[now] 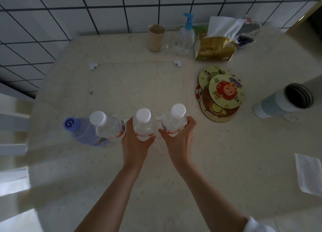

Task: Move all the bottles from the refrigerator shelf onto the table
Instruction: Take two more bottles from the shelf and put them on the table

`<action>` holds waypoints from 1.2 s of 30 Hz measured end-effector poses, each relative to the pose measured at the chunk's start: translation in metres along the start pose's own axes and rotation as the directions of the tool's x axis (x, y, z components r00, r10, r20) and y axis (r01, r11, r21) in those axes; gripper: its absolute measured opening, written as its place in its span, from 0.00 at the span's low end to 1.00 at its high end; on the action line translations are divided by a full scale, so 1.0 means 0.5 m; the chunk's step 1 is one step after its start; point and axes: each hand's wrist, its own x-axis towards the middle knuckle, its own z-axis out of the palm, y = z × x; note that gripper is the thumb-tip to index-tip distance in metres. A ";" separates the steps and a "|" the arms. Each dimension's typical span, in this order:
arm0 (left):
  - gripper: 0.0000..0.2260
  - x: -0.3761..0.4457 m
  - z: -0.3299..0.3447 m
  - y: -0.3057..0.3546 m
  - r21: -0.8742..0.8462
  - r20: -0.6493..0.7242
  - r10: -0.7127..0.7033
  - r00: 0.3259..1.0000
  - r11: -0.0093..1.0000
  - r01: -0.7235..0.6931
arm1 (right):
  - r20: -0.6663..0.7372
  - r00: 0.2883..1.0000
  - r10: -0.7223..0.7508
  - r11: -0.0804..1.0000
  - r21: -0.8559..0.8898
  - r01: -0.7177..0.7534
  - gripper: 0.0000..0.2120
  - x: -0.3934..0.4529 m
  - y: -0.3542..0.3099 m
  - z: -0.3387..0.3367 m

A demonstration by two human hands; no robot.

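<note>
Setting down: left hand (pixel 135 141) grips middle bottle (pixel 144 125), right hand (pixel 177 136) grips end bottle (pixel 174 121), both on bench (pixel 139 179). Next: let go, fetch more.

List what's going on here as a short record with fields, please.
left hand: wrapped around the middle white-capped bottle
right hand: wrapped around the right white-capped bottle
untouched bottles: white-capped one, blue-capped one, at left
bottle posture: all four upright in a row
surface: pale table
nearby: cartoon coasters, open flask
</note>
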 end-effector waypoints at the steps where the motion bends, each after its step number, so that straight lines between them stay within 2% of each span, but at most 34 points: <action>1: 0.36 0.001 -0.001 -0.003 0.006 0.006 0.014 1.000 1.000 -0.014 | 0.005 1.000 -0.021 1.000 -0.014 0.021 0.39 -0.004 0.003 0.000; 8: 0.37 -0.011 0.001 -0.020 -0.035 0.017 0.047 0.999 0.998 -0.047 | 0.010 0.998 -0.060 0.998 -0.013 0.060 0.38 -0.010 0.010 -0.003; 12: 0.37 -0.014 0.004 -0.023 -0.059 0.017 0.026 1.000 0.998 -0.025 | 0.025 0.997 -0.077 0.997 0.002 0.077 0.38 -0.013 0.012 -0.008; 20: 0.39 -0.026 -0.001 -0.024 -0.048 0.099 -0.026 0.995 0.998 0.031 | 0.060 0.993 -0.106 0.993 -0.042 0.109 0.35 -0.030 0.014 -0.022; 24: 0.34 -0.045 -0.017 -0.032 -0.003 0.137 -0.008 0.990 1.000 0.009 | 0.078 0.991 -0.113 0.990 -0.079 0.120 0.35 -0.058 0.004 -0.039; 27: 0.30 -0.063 -0.031 -0.026 -0.004 0.132 -0.018 0.991 1.000 0.019 | 0.075 0.990 -0.119 0.985 -0.117 0.127 0.30 -0.082 0.000 -0.055; 33: 0.18 -0.131 -0.065 -0.013 -0.096 0.042 -0.027 0.999 0.995 0.031 | 0.128 0.984 -0.124 0.982 -0.124 0.140 0.23 -0.142 0.001 -0.091; 36: 0.14 -0.186 -0.082 -0.009 -0.123 0.010 0.017 1.000 0.992 -0.016 | 0.151 0.976 -0.158 0.978 -0.112 0.176 0.20 -0.177 0.013 -0.118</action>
